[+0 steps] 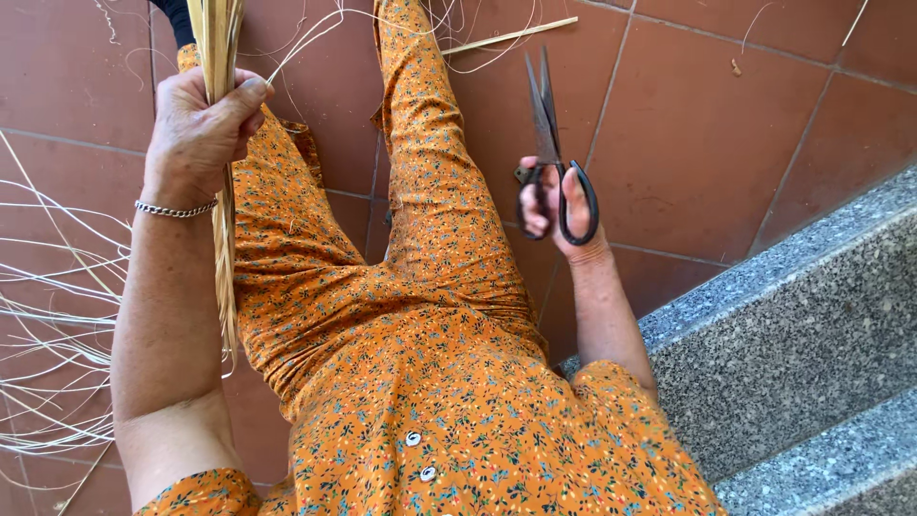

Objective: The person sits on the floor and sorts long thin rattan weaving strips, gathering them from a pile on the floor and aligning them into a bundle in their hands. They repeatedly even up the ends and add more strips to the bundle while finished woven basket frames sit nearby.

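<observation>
My left hand [202, 124] is closed around a bundle of pale straw stalks [223, 239] that runs from the top of the view down past my wrist, which carries a silver bracelet. My right hand [564, 203] holds black scissors [546, 134] by their loops, blades together and pointing away from me. The two hands are well apart, with my legs in an orange flowered dress [420, 287] between them.
Thin loose straw fibres [57, 315] spread over the red tiled floor [707, 115] at the left. A single stalk [511, 35] lies on the tiles at the top. Grey speckled stone steps [802, 315] rise at the right.
</observation>
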Tool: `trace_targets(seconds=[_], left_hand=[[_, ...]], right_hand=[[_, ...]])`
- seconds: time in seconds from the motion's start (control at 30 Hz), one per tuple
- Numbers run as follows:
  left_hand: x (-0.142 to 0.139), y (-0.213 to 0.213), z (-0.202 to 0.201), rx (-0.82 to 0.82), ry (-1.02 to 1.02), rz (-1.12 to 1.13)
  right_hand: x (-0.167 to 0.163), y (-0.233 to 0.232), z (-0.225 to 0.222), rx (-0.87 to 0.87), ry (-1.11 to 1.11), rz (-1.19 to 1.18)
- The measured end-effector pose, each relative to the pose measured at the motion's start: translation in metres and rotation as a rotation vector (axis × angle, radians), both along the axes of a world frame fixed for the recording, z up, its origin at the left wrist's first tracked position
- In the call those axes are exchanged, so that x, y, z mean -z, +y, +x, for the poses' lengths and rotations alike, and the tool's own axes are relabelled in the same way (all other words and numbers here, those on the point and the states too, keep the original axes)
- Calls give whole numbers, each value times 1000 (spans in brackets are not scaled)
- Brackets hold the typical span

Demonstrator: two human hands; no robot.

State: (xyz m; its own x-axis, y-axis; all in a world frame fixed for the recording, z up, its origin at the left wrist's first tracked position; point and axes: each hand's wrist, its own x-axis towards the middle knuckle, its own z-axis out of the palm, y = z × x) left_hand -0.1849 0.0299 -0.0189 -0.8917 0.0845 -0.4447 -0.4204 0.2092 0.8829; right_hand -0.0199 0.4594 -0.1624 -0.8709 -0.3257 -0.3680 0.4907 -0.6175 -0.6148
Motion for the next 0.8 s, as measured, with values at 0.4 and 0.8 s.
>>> trace_targets(seconds=[0.4,0.8], left_hand=[[-2,-1,6,-15,-27,24],[-13,-27,13,-43,-46,24]], right_hand=[[-10,-166,-66,-342,27,-443],[45,-159,-158,-112,-53,-322]])
